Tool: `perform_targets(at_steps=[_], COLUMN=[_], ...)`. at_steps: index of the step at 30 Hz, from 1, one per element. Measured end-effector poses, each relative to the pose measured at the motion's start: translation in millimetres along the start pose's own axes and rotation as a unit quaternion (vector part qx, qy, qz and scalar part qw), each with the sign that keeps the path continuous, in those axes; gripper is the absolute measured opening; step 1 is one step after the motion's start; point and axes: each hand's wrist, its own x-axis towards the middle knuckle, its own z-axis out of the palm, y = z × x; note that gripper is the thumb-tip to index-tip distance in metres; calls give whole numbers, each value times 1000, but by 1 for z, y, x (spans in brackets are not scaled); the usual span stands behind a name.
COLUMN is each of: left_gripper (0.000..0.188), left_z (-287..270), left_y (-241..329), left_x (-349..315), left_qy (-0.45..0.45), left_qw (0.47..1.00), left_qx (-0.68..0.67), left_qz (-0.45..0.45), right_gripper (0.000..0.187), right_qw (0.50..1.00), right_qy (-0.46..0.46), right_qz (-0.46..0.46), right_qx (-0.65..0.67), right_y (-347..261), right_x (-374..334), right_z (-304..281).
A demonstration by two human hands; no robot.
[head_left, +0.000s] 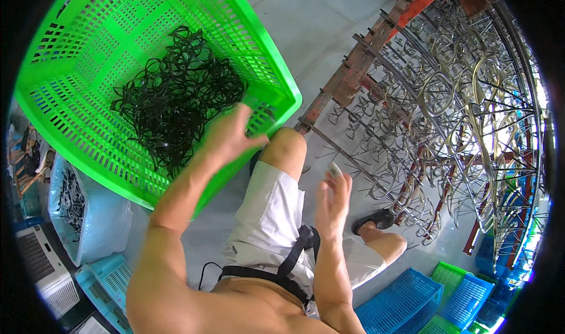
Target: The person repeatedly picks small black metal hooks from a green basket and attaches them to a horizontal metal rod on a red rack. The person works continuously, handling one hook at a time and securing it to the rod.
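My left hand (231, 135) is over the near right side of a large green plastic basket (282, 93), thumb and fingers apart, with nothing seen in it. Inside the basket lies a tangled heap of thin, glossy black looped pieces (176, 93). My right hand (333, 201) is raised in front of a hanging rack, to the right of my knee. Its fingers are loosely bent, slightly blurred and apart from the thumb, and no object shows in it. A pale grey cover (335, 170) sits on one fingertip.
A reddish metal rack (353, 69) on the right carries many curved, shiny metal pieces (435, 99) on projecting rods. Blue crates (403, 299) and a green crate (448, 275) stand lower right. At left are a plastic-lined container (103, 216) of dark pieces and a light blue crate (109, 281).
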Motion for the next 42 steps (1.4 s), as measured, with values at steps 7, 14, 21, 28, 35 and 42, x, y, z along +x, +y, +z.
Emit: perform_targets(at_steps=[7,14,21,28,35,42], left_gripper=[57,76,60,34,16,11], left_z=[-1,73,120,73,23,5], left_y=[64,-99,-143,-109,-80,-20], left_x=[-30,88,96,91,50,4], left_qy=[-215,86,74,176,230,30], left_qw=[895,966,955,944,676,577], left_qx=[-282,-4,67,-127,-672,-813], left_qz=[271,-242,-280,-249,-194,-71], right_gripper=[46,28,19,15,14,19], right_qw=[972,995,883,853,841,831], right_qy=[-209,9,219,425,444,396], right_qz=[-64,97,187,177,201,222], right_qx=[-81,26,370,246,236,322], right_y=[-42,32,42,63,85,66], right_x=[33,12,23,55,70,71], right_z=[-2,-53,-45,-5,1,-7])
